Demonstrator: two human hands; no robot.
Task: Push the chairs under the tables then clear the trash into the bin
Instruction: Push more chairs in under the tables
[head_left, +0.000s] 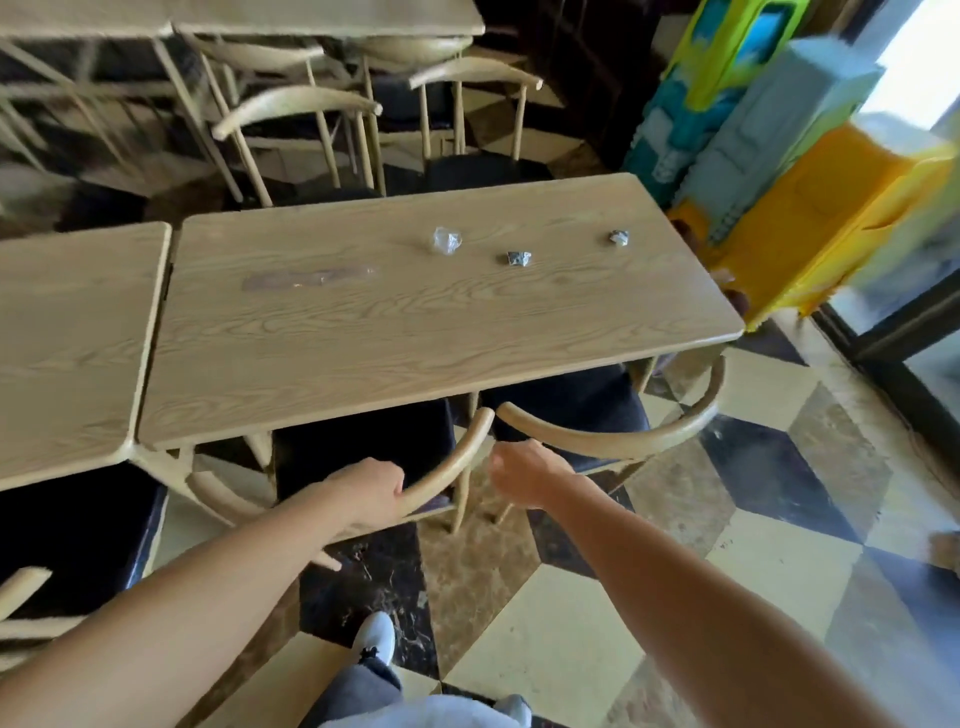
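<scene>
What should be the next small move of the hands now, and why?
Probably the left hand should push its chair further under the table. It is closed on the curved backrest, and that backrest is not yet at the table edge. The right hand touches nothing. The trash pieces can wait.

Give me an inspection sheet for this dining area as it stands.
Surface: wooden table with a smear near its middle.
Job's things: clear plastic wad and two small grey scraps on the table; two near chairs with seats partly under it; no bin identifiable.
Clutter: nothing seen beyond the trash.
Hands: left hand grips the left chair's backrest; right hand close to the right chair's backrest, contact unclear.
Cables: nothing seen.
Surroundings: more tables and chairs behind, colourful plastic structure at right, patterned tile floor.
</scene>
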